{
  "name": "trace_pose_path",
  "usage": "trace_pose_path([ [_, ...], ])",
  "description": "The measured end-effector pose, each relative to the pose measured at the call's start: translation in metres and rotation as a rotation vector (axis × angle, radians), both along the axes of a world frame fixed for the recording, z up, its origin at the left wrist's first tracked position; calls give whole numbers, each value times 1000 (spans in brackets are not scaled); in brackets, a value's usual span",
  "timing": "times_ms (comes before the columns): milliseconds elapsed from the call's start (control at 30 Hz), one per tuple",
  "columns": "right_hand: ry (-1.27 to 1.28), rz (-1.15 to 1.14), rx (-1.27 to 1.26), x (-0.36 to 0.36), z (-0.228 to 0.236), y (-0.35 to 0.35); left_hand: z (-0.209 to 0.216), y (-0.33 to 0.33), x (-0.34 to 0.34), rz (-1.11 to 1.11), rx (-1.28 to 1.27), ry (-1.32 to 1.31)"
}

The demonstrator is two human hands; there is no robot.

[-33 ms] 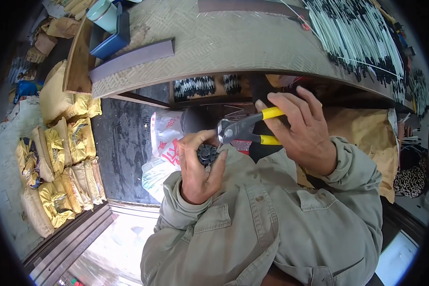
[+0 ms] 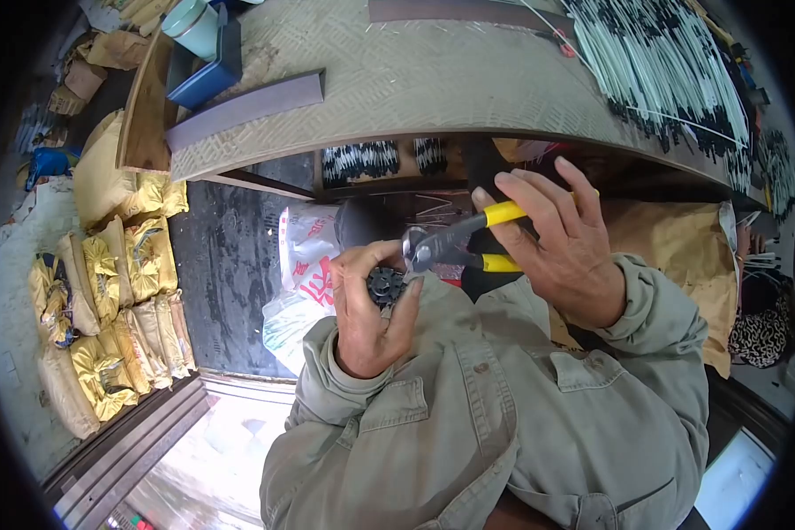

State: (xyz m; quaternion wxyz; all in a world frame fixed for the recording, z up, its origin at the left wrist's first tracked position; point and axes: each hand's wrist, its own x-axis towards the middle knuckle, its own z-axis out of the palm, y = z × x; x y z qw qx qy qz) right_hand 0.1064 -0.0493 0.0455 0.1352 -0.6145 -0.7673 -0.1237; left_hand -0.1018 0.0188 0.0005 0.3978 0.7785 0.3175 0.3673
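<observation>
My left hand [image 2: 367,309] is closed around a small round black part with notched edges [image 2: 385,286], held in front of my chest. Its thumb and fingers press the part from both sides. In my right hand [image 2: 561,238] is a pair of end-cutting pliers [image 2: 442,247] with dark metal arms and yellow grips. The fingers lie over the upper grip, and the grips stand apart. The jaws of the pliers are at the upper right edge of the black part, beside my left fingertips. Whether the jaws bite on anything is too small to tell.
A worktop [image 2: 397,97] spans the far side, with bundled white-and-black rods [image 2: 662,71] at right and a blue tray [image 2: 205,75] holding a cup at left. White plastic bags [image 2: 296,300] lie beyond my left arm. Yellow and brown packages [image 2: 110,327] stand at far left.
The head of the pliers has shifted down very slightly, and the fingers of my right hand have moved a little. My left hand keeps its place on the black part.
</observation>
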Motion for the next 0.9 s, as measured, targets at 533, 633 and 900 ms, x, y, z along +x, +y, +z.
trace_pose_path([
  [533, -137, 132, -95, -1, 20, -1, 0, 3, 0, 31, 52, -14],
  [633, -37, 147, -164, -8, 16, -4, -3, 1, 2, 111, 76, -4],
  [900, 452, -44, 54, -49, -68, -24, -11, 5, 6, 86, 66, -79],
])
